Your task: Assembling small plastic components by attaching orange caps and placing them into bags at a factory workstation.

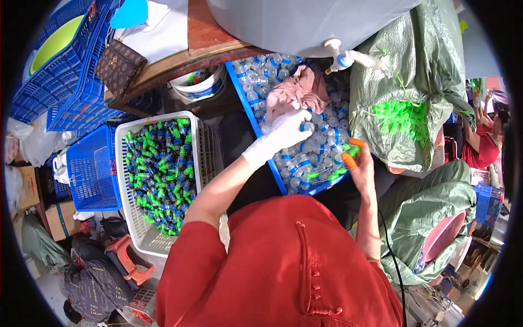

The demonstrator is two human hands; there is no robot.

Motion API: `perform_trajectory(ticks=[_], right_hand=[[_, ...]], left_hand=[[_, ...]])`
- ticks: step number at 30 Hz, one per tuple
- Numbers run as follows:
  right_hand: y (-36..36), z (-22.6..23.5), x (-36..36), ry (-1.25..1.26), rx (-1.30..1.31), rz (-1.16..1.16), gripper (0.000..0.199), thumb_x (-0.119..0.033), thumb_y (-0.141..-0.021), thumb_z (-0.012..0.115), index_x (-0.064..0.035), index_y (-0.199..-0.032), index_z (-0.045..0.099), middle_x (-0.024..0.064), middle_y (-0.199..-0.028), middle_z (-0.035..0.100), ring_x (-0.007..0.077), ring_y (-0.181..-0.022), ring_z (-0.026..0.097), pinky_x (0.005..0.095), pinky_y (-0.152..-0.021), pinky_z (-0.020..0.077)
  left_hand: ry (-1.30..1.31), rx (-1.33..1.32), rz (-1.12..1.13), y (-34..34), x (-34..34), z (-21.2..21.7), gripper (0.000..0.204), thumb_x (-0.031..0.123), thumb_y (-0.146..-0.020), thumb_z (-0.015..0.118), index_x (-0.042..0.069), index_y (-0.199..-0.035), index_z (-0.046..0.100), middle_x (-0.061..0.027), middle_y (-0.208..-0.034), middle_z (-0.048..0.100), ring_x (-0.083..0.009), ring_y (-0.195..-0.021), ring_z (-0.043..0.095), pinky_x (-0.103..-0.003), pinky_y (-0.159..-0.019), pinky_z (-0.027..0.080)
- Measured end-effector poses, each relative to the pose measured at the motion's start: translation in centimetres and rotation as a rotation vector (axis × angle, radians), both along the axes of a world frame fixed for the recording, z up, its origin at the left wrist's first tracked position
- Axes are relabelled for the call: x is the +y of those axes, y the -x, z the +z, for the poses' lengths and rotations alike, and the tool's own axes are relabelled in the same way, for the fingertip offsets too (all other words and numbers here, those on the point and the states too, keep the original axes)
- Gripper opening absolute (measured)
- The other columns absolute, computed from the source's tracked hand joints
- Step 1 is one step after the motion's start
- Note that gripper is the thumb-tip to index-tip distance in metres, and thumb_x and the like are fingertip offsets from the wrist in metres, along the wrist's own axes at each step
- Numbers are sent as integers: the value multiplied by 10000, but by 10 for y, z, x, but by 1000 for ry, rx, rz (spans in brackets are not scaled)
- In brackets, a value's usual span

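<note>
Head view: your bare right hand (pixel 360 165), with orange finger covers, pinches bright-green plastic pieces (pixel 350 149) at the tray's right side.
The small, clear plastic cups with blue bands (pixel 297 163) fill the long blue plastic tray (pixel 243 99) to the left of that pinch; your white-gloved left hand (pixel 287 131) is nearer most of them, its fingers curled among them by the crumpled pink cloth (pixel 310 92). Whether it grips one, you cannot tell; nor does the green pieces' long axis show clearly.

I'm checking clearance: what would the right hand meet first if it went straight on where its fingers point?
The right hand would probably meet clear plastic pieces in the blue tray, though their depth is unclear.
</note>
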State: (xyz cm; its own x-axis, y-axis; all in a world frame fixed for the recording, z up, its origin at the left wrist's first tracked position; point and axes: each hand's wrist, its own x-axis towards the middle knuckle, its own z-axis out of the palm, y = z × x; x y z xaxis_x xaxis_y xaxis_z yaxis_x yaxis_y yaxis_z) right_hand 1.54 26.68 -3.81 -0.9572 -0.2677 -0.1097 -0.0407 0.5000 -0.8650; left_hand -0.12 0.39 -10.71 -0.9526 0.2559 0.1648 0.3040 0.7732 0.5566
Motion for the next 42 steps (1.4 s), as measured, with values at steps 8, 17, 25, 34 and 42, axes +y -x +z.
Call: perform_trajectory(ticks=[8, 17, 25, 34, 42], right_hand=[[56, 67, 1, 297, 31, -87, 344, -95, -891, 686, -63, -1218, 583, -36, -862, 608, 45, -708, 549, 215, -639, 454], [83, 134, -35, 302, 264, -8, 338, -121, -905, 673, -56, -1229, 600, -21, -892, 616, 60, -750, 565, 217, -692, 477], [110, 145, -73, -139, 506, 31, 342, -134, -914, 652, -40, -1238, 601, -2, -738, 594, 54, -641, 520, 213, -602, 437], [117, 127, -75, -148, 392, 24, 310, -151, -908, 656, -37, -1195, 622, -19, -651, 524, 39, -597, 452, 213, -544, 373], [114, 134, -75, -200, 410, 18, 328, -153, -911, 651, -50, -1220, 611, -26, -645, 523, 42, -584, 446, 218, -543, 381]], left_hand=[[-580, 21, 355, 26, 7, 72, 287, 112, -896, 592, 17, -1167, 604, -89, -1004, 675, -238, -877, 661, -297, -743, 532], [-2488, -487, -624, 57, 10, 43, 359, 187, -993, 373, -26, -1256, 494, -144, -1130, 597, -269, -943, 613, -355, -809, 502], [-2400, -366, -823, 62, 4, 26, 451, 246, -996, 262, 31, -1346, 447, -269, -1187, 552, -462, -991, 553, -537, -797, 475], [-2617, -551, -322, 54, 6, 46, 398, 278, -1017, 275, 87, -1248, 536, -300, -1096, 586, -425, -760, 583, -521, -616, 451], [-2567, -537, -402, 53, 6, 52, 375, 299, -1018, 311, 113, -1213, 572, -277, -1101, 598, -414, -778, 586, -511, -621, 450]])
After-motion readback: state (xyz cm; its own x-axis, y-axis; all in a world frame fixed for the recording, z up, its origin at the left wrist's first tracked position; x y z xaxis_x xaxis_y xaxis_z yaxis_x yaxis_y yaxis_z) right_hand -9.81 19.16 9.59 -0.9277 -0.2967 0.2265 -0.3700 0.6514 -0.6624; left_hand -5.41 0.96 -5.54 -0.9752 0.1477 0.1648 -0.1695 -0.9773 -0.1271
